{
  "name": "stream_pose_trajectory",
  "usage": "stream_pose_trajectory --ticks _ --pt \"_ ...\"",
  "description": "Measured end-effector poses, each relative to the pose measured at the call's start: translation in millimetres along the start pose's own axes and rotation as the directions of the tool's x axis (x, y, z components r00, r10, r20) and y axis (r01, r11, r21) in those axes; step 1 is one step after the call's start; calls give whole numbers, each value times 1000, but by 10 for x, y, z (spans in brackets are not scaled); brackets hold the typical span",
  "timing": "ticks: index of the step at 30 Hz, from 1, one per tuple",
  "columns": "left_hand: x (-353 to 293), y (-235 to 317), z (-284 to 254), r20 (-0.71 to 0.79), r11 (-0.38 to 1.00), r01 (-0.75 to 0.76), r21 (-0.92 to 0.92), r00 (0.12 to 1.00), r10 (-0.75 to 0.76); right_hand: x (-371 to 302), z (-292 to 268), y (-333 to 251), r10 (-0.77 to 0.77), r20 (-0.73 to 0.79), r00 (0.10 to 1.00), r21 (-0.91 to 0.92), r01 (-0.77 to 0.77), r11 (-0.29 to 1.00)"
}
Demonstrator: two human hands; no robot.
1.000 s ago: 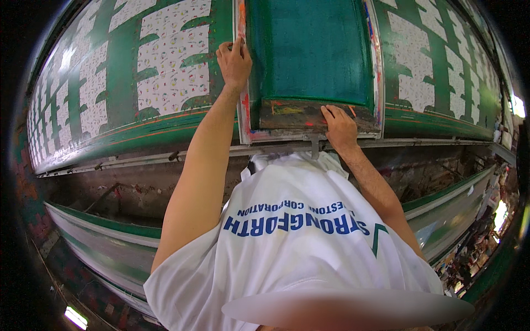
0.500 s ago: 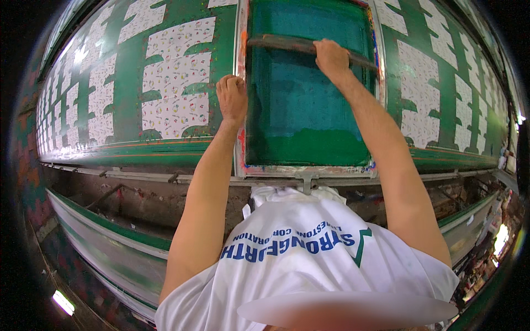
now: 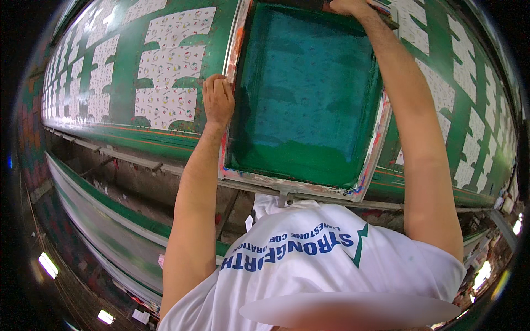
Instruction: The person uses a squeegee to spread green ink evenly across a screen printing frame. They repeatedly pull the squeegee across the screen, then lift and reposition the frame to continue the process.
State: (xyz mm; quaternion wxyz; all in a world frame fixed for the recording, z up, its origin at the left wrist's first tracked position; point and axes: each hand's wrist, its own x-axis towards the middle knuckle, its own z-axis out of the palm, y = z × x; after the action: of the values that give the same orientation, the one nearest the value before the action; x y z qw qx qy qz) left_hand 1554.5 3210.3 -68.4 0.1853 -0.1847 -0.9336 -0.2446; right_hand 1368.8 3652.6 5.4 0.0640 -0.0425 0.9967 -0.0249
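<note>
- White shirt point(image 3: 331, 270): on you, just beside the frame's near end; little spare room there, so mind the cloth against wet edges.
- Metal bracket point(image 3: 284, 197): projecting from the frame's near end, toward your body; best given clearance.
- Dark trough point(image 3: 130, 188): nearside, left of the frame, below the table edge; open room for your elbow.
- Frame point(image 3: 276, 182): pale, paint-smeared, upon the green table point(image 3: 127, 66), slightly skewed to your view.
- Green paste point(image 3: 298, 158): banked inside the frame's near end.
- Left hand point(image 3: 219, 100): at the frame's left rail point(image 3: 237, 43), fingers curled; whether they clasp it, you cannot tell here. Light, steady contact should discourage shifting.
- Mesh point(image 3: 303, 94): teal, filling the frame; patterned shapes show through. Even pressure, full width, seems the sound method.
- Patterned pieces point(image 3: 172, 71): white, left of the frame, others right; your wrists want lifting clear.
- Right hand point(image 3: 348, 5): at the frame's far end, fingers cropped; closure cannot be told.
- Dark bar point(image 3: 309, 4): partly visible beside that hand, apparently crosswise at the frame's far end; square alignment advisable.
</note>
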Motion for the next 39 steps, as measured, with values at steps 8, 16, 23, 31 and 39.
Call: stream_pose_trajectory --ticks 8,16,23,31,39 --pt "-11 -33 12 20 994 -2 113 1000 0 54 151 -33 -50 -172 984 -136 27 990" --pt "-4 17 24 -99 994 111 -10 989 -111 -986 315 -594 31 -49 998 3 -30 1000" --pt "-15 -100 100 -76 997 72 -41 994 -75 -2520 318 -1399 -55 91 994 76 48 996" --pt "-56 -286 239 -72 996 -84 -12 994 83 -4152 347 -2460 115 194 974 194 -153 969" --pt "-29 -198 203 -84 996 46 -78 995 -52 -4491 392 -2641 111 77 991 195 -124 973"
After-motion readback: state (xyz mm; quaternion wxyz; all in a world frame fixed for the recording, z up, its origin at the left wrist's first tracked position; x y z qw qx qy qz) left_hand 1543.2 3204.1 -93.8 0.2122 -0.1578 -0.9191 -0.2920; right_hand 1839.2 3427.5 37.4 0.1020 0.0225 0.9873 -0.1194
